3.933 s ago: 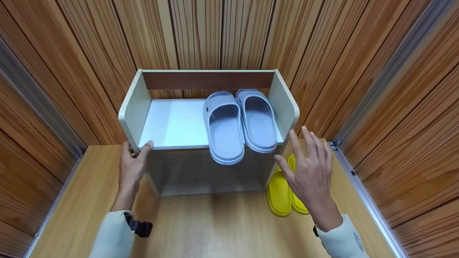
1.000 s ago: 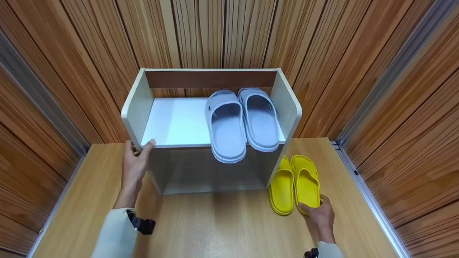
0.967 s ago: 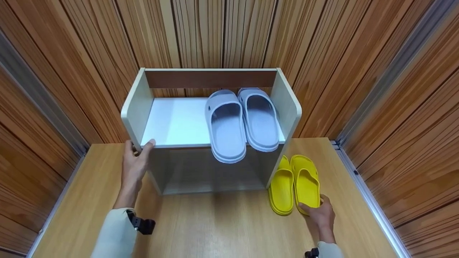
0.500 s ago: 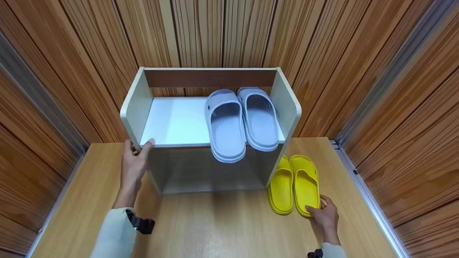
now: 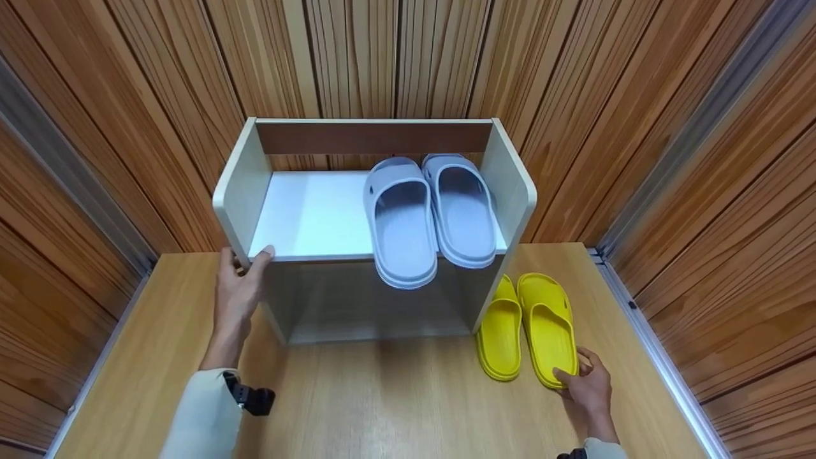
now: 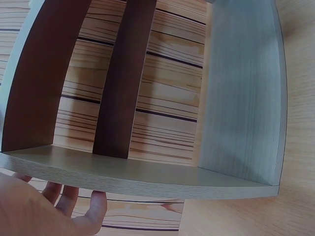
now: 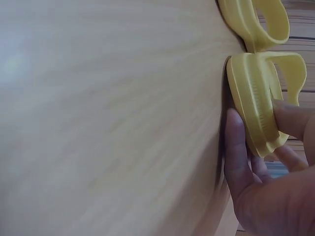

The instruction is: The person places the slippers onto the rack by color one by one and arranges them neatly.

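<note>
Right hand [image 5: 590, 386] pinching rounded yellow slipper [image 5: 552, 335], boxy wood-grained shelf [image 5: 319, 213]

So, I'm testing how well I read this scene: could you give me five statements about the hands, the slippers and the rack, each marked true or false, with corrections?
1. The right hand pinches the heel end of the right yellow slipper. True.
2. The left hand holds the left end of the rack. True.
3. Both yellow slippers are inside the rack. False: the left yellow slipper and its mate are outside it, on its right.
4. The grey slippers are on the upper shelf, toward its right end. True.
5. Each hand touches a grey slipper. False: neither hand does.
</note>
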Demonstrator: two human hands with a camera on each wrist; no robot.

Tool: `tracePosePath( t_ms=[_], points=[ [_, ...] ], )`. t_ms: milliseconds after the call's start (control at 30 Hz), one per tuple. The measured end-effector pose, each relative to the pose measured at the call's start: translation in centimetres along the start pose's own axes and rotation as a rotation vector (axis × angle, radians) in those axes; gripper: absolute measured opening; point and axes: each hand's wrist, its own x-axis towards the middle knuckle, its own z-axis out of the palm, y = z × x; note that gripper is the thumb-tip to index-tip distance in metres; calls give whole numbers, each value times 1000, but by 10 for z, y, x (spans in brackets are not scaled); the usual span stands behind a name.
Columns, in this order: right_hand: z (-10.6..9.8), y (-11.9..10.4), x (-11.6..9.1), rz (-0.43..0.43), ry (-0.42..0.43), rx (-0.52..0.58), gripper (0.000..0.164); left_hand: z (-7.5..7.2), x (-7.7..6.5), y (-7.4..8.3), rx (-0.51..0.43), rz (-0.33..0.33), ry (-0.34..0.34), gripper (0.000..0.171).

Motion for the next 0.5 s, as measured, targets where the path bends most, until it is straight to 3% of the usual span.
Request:
tracePosePath(
  t_ms=[333,500],
  points=[
    [-16,6,-3,-91,6,-51,79,1,2,-2,-20,42,3,73],
    [-21,6,-4,-95,-8,-41,80,0,1,-3,-23,45,-1,74]
  ],
)
